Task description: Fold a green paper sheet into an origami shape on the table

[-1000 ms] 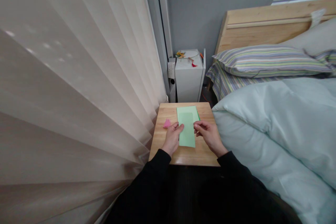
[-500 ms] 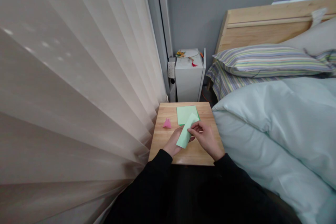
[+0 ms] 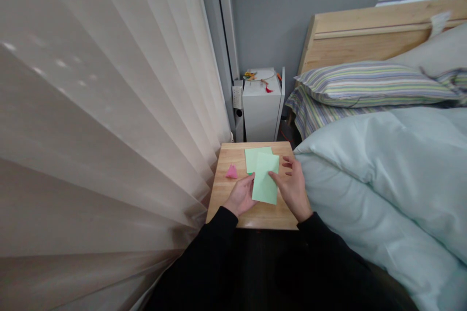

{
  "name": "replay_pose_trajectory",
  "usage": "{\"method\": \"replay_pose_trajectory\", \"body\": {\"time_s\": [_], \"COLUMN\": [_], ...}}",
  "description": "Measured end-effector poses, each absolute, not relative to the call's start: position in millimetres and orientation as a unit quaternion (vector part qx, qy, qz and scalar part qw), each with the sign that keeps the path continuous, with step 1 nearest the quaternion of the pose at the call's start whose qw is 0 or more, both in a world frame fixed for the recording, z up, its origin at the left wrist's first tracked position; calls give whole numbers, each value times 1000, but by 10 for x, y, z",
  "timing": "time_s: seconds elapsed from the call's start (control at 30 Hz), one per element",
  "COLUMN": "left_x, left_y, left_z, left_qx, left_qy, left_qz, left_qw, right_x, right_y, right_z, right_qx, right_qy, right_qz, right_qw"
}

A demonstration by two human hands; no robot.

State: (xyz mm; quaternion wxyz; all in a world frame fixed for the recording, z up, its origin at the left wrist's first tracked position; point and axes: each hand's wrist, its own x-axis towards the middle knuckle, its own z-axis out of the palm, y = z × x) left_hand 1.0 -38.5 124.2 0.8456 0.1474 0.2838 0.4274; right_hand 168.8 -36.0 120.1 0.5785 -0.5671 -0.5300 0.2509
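A light green sheet of paper (image 3: 265, 185) is held up over the small wooden table, now a broad, tall rectangle. At its left edge my left hand (image 3: 241, 195) grips it, the thumb in front and the fingers partly hidden behind. My right hand (image 3: 295, 187) is on the other side, its thumb lying against the front of the sheet and its fingers spread apart beyond the right edge. Behind the sheet lies a stack of green paper squares (image 3: 251, 158), partly covered. A small folded pink paper piece (image 3: 231, 171) rests on the table to the left.
The wooden table (image 3: 222, 199) stands between a pleated pale curtain (image 3: 146, 107) and a bed with a light blue quilt (image 3: 365, 170). Beyond it is a white cabinet (image 3: 260, 112) with small colourful items on top. A striped pillow (image 3: 372, 82) lies by the headboard.
The green paper was a narrow slanted strip pinched by my right hand; it now shows wider and more upright. My right fingers have spread and moved right.
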Motion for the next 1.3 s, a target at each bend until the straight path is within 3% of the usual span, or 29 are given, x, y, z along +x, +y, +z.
{"method": "replay_pose_trajectory", "body": {"time_s": [0.17, 0.47, 0.9, 1.17, 1.3], "left_x": [34, 42, 59, -173, -193], "left_y": [-384, -409, -380, -272, -265], "left_z": [1207, 1222, 1178, 1195, 1200], "left_qx": [196, 235, 166, 357, 412], "left_qy": [319, 356, 366, 454, 470], "left_qz": [454, 466, 463, 545, 513], "left_qw": [808, 775, 790, 609, 589], "right_x": [1702, 1756, 1797, 1857, 1846], "right_y": [-285, -312, -239, -219, -237], "right_z": [1084, 1120, 1058, 1072, 1069], "right_qx": [-512, -493, -549, -565, -557], "right_qy": [-452, -330, -413, -424, -435], "right_qz": [471, 585, 451, 456, 460], "right_qw": [558, 553, 570, 541, 538]}}
